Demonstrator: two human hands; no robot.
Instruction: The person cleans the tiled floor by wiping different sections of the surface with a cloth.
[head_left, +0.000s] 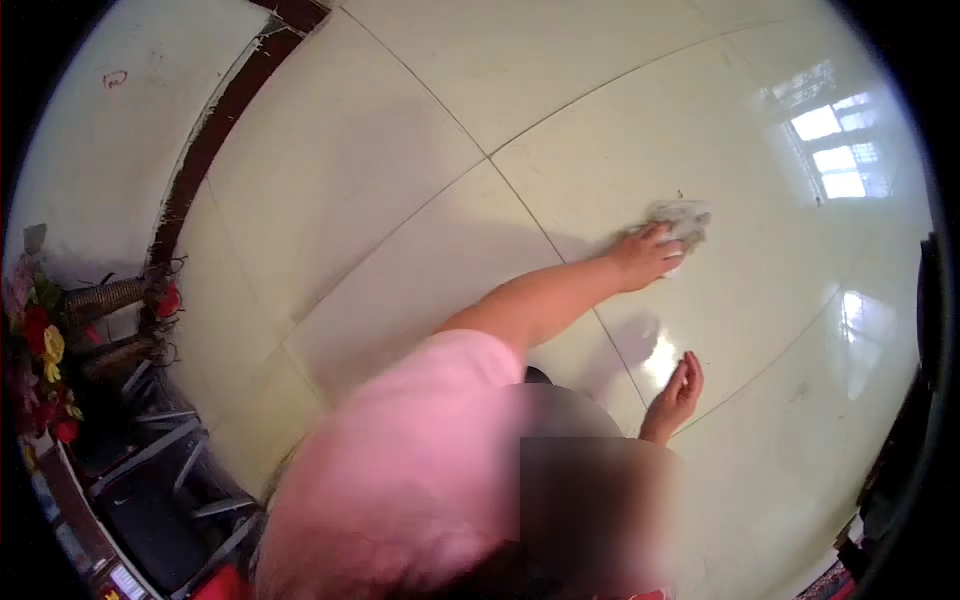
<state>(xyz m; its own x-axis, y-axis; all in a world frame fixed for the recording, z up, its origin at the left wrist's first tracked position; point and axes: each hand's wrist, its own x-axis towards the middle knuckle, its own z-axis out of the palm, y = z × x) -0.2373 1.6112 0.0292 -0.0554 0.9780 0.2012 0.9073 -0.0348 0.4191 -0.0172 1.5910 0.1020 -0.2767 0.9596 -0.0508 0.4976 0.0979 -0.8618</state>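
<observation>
A crumpled, greyish-white cloth (684, 218) lies on the glossy cream tiled floor (590, 150). My left hand (648, 258) rests on its near side, fingers bent over it and pressing it against the tiles, with that arm stretched out from a pink short sleeve. Lower in the view is my right hand (676, 394), apart from the cloth. Its fingers are loosely curved, with nothing visible between them, and it seems raised off the floor.
Dark red trim (215, 125) edges the floor at the upper left. Artificial flowers (48, 350) and a dark folding frame (155, 510) stand at the lower left. Dark objects (900, 430) line the right edge. Windows reflect in the tiles. A blurred patch covers the lower middle.
</observation>
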